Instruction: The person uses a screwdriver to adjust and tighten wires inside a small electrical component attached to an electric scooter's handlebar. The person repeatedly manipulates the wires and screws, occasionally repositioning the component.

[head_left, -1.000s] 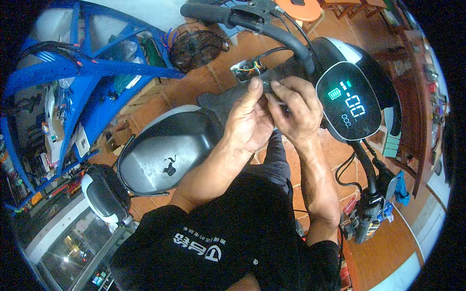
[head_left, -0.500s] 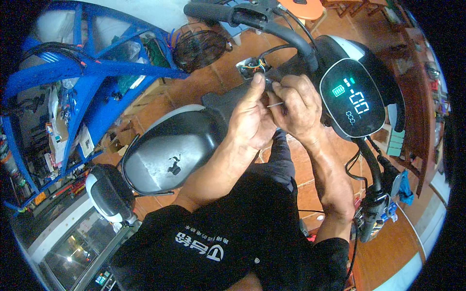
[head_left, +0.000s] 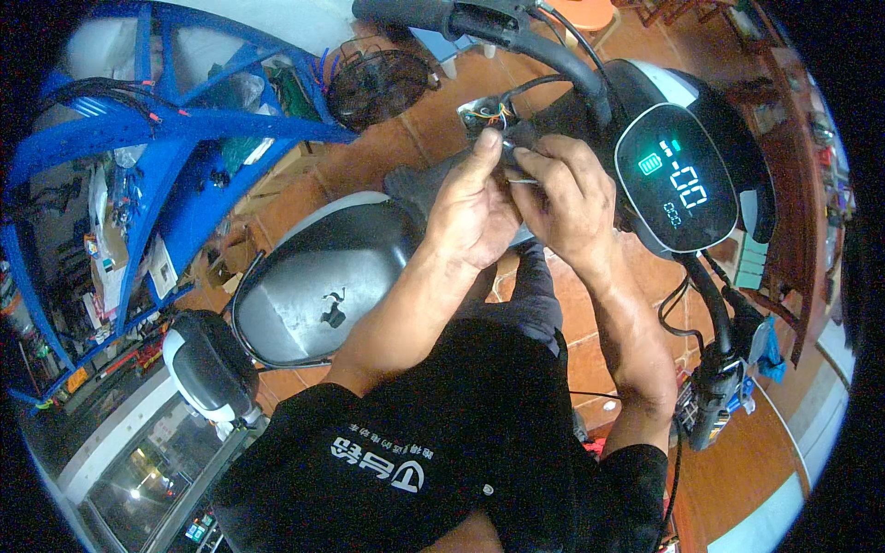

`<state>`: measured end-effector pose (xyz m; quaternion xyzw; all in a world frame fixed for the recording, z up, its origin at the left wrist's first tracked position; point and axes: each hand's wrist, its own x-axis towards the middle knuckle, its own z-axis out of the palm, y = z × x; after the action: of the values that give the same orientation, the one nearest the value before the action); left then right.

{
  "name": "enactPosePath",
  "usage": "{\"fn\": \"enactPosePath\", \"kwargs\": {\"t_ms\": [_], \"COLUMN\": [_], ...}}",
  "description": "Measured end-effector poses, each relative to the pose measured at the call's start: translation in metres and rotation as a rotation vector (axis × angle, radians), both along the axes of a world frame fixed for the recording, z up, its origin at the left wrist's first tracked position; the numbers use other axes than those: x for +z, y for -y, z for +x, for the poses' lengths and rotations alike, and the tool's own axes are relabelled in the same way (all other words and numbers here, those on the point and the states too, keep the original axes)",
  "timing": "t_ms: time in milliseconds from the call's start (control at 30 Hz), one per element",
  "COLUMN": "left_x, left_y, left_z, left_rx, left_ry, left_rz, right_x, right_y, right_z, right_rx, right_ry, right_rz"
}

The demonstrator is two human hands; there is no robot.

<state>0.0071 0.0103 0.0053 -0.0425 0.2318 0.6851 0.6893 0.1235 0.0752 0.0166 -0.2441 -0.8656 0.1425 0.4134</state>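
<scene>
My two hands meet over the bike, just below an opened switch housing [head_left: 477, 113] with thin coloured wires [head_left: 501, 112] showing. My left hand [head_left: 470, 207] is closed, thumb pointing up, around something small and dark, mostly hidden. Pressed against it, my right hand [head_left: 573, 198] pinches with thumb and forefinger. A thin pale rod [head_left: 522, 181] sticks out from the right fingers; its kind cannot be made out. Right of my hands, the lit dashboard display [head_left: 678, 180] glows green and white. The dark handlebar [head_left: 553, 57] curves above them.
The bike's black seat [head_left: 318, 286] lies to the left, with a padded backrest [head_left: 210, 364] behind it. A blue metal rack [head_left: 184, 129] full of parts fills the left side. A black fan [head_left: 380, 88] stands beyond. Cables [head_left: 678, 318] hang by the other grip [head_left: 714, 396].
The display and handlebar sit slightly farther right in the picture. My right fingers have shifted a little, and the pale rod now lies higher and flatter against them.
</scene>
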Motion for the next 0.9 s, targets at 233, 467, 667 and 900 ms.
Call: {"fn": "enactPosePath", "kwargs": {"t_ms": [233, 467, 667, 900], "left_x": [0.006, 0.005, -0.003, -0.025], "left_y": [0.005, 0.003, 0.002, 0.003], "left_z": [-0.004, 0.000, -0.001, -0.016], "left_rx": [-0.046, 0.006, -0.044, -0.161], "left_ry": [0.009, 0.043, 0.009, 0.125], "left_rz": [-0.068, -0.054, 0.041, 0.051], "right_x": [0.026, 0.034, 0.039, 0.020], "right_y": [0.021, 0.026, 0.020, 0.025], "right_z": [0.019, 0.024, 0.026, 0.029], "right_rx": [-0.108, -0.138, -0.151, -0.102], "right_ry": [0.045, 0.107, 0.133, -0.379], "right_rz": [-0.288, -0.450, -0.500, -1.108]}}
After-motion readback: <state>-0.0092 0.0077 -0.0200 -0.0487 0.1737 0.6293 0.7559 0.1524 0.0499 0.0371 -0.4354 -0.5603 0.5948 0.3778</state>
